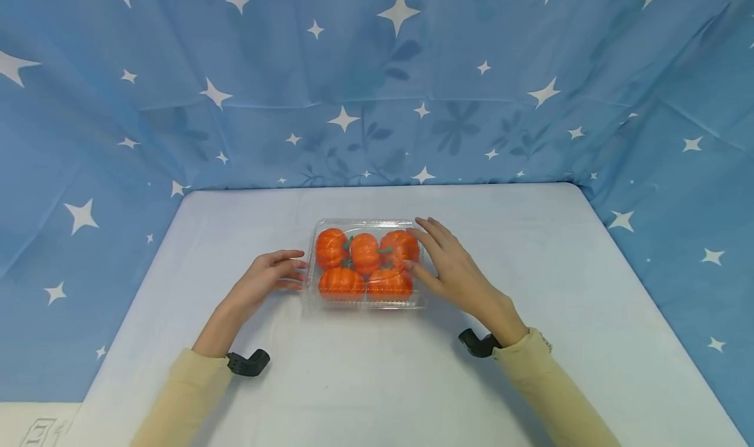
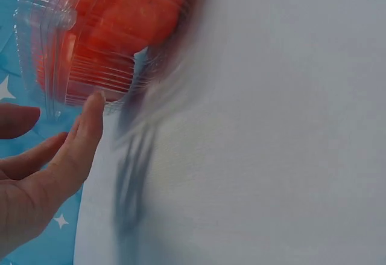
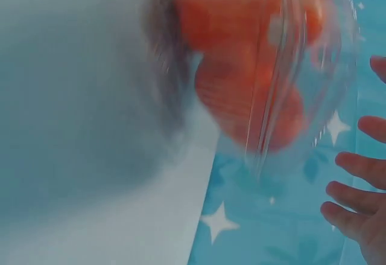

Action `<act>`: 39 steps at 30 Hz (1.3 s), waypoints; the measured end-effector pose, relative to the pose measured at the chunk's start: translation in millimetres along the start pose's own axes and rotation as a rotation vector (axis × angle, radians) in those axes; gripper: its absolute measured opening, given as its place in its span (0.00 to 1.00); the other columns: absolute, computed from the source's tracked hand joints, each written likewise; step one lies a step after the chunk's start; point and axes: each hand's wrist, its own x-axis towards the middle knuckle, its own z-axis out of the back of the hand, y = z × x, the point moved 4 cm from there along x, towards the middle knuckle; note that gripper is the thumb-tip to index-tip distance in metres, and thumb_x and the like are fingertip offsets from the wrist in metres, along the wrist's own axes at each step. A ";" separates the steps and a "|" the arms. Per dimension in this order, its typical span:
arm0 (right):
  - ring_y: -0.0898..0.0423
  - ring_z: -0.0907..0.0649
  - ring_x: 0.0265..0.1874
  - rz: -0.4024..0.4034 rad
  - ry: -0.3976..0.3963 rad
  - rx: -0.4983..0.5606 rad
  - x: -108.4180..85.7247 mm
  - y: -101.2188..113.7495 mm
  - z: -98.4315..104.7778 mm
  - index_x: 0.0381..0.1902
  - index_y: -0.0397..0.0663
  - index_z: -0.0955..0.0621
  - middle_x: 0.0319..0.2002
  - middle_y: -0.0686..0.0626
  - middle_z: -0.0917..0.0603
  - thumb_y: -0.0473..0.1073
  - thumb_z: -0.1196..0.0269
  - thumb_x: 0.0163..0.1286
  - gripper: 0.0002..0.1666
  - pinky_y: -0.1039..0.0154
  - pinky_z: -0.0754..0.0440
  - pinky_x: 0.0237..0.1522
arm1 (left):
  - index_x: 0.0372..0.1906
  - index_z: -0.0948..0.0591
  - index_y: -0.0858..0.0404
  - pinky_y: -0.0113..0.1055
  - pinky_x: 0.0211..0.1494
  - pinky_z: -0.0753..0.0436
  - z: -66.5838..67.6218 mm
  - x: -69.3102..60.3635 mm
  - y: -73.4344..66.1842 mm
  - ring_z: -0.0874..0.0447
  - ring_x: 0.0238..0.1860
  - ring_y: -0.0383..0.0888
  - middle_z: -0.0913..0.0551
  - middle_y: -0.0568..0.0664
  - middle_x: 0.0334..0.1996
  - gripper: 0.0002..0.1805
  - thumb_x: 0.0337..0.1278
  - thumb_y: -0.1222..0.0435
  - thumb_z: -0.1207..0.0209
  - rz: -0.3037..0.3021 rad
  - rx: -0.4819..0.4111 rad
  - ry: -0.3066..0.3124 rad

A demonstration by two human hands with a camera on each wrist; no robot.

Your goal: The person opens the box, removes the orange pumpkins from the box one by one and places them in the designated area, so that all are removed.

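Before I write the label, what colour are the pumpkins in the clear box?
The pumpkins are orange, clearest in the head view.

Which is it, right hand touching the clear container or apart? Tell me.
Apart: the right wrist view shows blue backdrop between the right hand and the clear container.

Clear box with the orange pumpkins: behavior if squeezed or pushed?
The clear box looks thin and ribbed, so it probably flexes when squeezed. Its glossy walls may be slippery. Its broad footprint on the white table suggests a push would slide rather than tip it.
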 end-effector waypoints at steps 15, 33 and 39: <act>0.31 0.25 0.67 0.135 0.068 -0.003 13.2 43.3 -40.8 0.65 0.35 0.25 0.67 0.32 0.24 0.48 0.28 0.66 0.36 0.38 0.27 0.69 | 0.73 0.35 0.76 0.32 0.53 0.14 -14.0 4.2 9.5 0.18 0.49 0.40 0.27 0.67 0.65 0.27 0.79 0.64 0.51 0.002 -0.072 -0.005; 0.34 0.25 0.67 0.167 0.159 -0.149 27.5 86.1 -77.2 0.69 0.43 0.26 0.68 0.37 0.25 0.58 0.28 0.66 0.41 0.41 0.24 0.68 | 0.71 0.30 0.74 0.29 0.42 0.14 -14.5 8.4 8.2 0.19 0.39 0.38 0.17 0.45 0.44 0.26 0.76 0.63 0.46 0.010 -0.132 -0.078; 0.30 0.25 0.67 0.167 0.187 -0.233 33.7 97.1 -86.0 0.69 0.46 0.25 0.69 0.35 0.25 0.60 0.30 0.67 0.40 0.40 0.28 0.71 | 0.71 0.31 0.75 0.29 0.39 0.14 -12.0 4.8 7.0 0.18 0.35 0.37 0.16 0.43 0.41 0.27 0.76 0.64 0.45 0.005 -0.140 -0.096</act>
